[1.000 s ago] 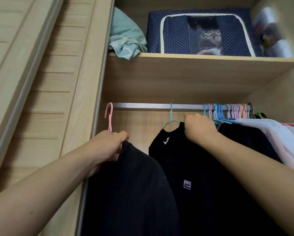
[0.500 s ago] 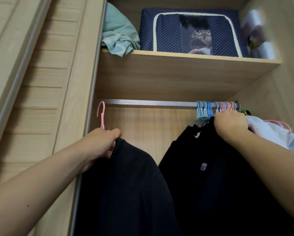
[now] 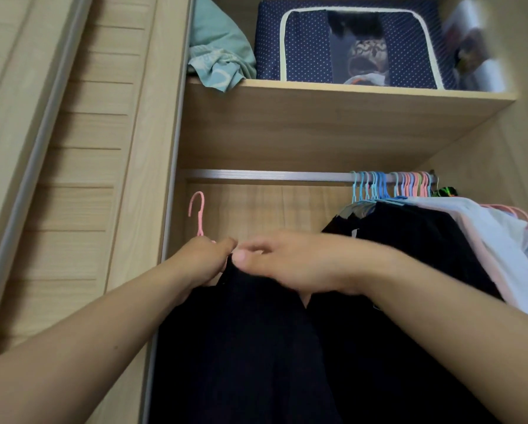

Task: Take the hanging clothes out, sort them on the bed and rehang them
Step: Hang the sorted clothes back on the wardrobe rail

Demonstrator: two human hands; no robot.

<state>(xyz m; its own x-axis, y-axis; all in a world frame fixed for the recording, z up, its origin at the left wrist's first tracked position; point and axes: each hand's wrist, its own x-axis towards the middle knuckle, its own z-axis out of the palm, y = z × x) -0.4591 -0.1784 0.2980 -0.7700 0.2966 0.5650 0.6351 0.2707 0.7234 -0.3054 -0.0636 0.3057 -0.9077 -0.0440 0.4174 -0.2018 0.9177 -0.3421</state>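
Since half a second ago the right hand (image 3: 290, 264) has left the bunched hangers at two o'clock and crossed to the black fabric garment (image 3: 241, 347), fingers loosely spread, thumb touching its collar. At nine o'clock the left hand (image 3: 200, 263) grips the pink plastic hanger (image 3: 198, 214) at its neck, hook off the silver metal rail (image 3: 272, 175), likely to steady it

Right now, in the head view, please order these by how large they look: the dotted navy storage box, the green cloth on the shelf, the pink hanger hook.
1. Dotted navy storage box, clearly the largest.
2. Green cloth, markedly smaller.
3. Pink hanger hook, the smallest; it is nearer the camera yet looks thin.
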